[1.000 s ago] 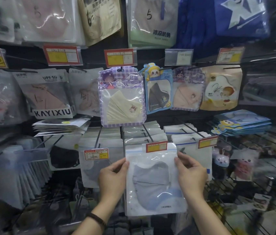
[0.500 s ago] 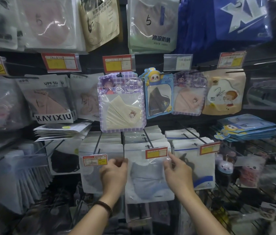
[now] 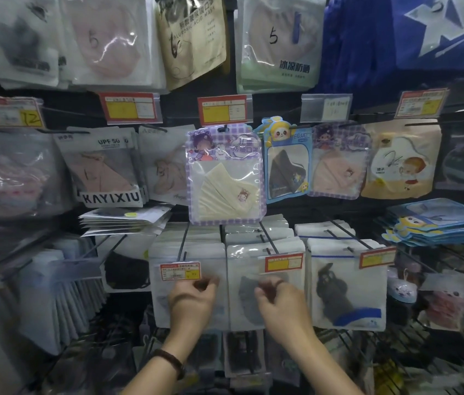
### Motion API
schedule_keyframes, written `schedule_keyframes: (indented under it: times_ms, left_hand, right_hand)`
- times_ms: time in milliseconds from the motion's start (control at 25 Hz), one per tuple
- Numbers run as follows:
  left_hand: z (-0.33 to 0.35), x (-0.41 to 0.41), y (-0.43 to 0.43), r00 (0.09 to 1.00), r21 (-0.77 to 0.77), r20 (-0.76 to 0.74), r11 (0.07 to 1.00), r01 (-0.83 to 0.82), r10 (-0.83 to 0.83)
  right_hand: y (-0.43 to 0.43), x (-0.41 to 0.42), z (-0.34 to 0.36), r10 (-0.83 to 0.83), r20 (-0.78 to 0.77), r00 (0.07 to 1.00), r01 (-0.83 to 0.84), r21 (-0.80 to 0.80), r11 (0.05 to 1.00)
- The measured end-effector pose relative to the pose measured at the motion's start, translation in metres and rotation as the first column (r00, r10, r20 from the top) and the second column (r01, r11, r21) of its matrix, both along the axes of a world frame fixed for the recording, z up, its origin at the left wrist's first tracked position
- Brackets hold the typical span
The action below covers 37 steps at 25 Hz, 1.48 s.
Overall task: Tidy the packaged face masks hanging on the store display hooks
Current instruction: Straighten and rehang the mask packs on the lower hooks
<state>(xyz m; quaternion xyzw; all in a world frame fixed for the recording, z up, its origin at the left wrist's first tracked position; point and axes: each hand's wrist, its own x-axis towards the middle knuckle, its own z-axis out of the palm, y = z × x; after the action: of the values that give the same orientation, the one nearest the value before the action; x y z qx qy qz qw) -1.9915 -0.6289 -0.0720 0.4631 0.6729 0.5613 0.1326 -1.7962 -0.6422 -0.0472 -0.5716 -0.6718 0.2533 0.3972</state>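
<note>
Both hands have let go of the grey-mask packet they held out a second ago; it now hangs flat in its row, and the hands sit lower against the packets. Fingers (image 3: 268, 286) of the right hand (image 3: 283, 305) are loosely curled, blurred, resting in front of the grey mask packet (image 3: 253, 309) at lower centre of the frame; whether they pinch its film I cannot tell. Fingers (image 3: 205, 283) of the left hand (image 3: 192, 305) are likewise curled, just under a red and yellow price tag (image 3: 180, 271), over the white packet (image 3: 168, 306) next to it on the left; no clear grip shows. A dark bracelet (image 3: 172, 362) circles the left wrist.

Outward, the grey mask packet hangs from a wire hook (image 3: 266, 238) behind its own price label (image 3: 283, 263), touching the neighbours on each side. To its right hangs a packet with a black mask and a blue stripe (image 3: 347, 295). Above, at centre, a purple checked packet with a cream mask (image 3: 225, 178) hangs forward of the row, with a blue cartoon packet (image 3: 286, 163) and a pink-mask packet (image 3: 335, 166) beside it. At left a KAYIXIU packet (image 3: 102, 169) hangs, and flat blue packets (image 3: 439, 220) are stacked at right.
</note>
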Motion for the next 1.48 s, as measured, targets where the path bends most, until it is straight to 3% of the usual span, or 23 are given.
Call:
schedule_keyframes:
  times_ms: [200,320,440,800,1080,1320,1480]
  left_hand:
    - [-0.020,-0.066,-0.030,0.994,0.128,-0.041,0.987,-0.095,0.101]
    - [-0.021,-0.100,-0.029,0.996,0.036,-0.053,0.997,-0.066,0.068]
    - [-0.010,-0.112,-0.022,0.997,-0.058,0.030,0.996,0.069,-0.068]
    - [-0.004,-0.114,-0.018,0.972,-0.064,0.180,0.984,0.166,-0.152]
    - [-0.002,-0.117,-0.016,0.968,-0.084,0.210,0.984,0.158,-0.138]
    - [0.005,-0.115,-0.019,0.985,-0.092,0.171,0.994,0.054,-0.037]
    - [0.008,-0.116,-0.021,0.991,-0.018,0.119,0.998,-0.052,0.054]
  right_hand:
    - [-0.009,-0.059,-0.006,0.120,-0.113,0.986,-0.119,0.019,0.993]
    - [-0.008,-0.088,-0.010,0.050,-0.184,0.982,-0.049,0.008,0.999]
    - [-0.005,-0.106,-0.008,0.004,-0.274,0.962,-0.017,-0.047,0.999]
    - [0.013,-0.129,-0.008,-0.088,-0.332,0.939,0.041,-0.145,0.989]
    - [0.013,-0.130,-0.012,-0.098,-0.292,0.951,0.053,-0.158,0.986]
    - [0.018,-0.124,-0.013,-0.109,-0.255,0.961,0.071,-0.156,0.985]
    - [0.019,-0.122,-0.014,-0.096,-0.188,0.977,0.060,-0.190,0.980]
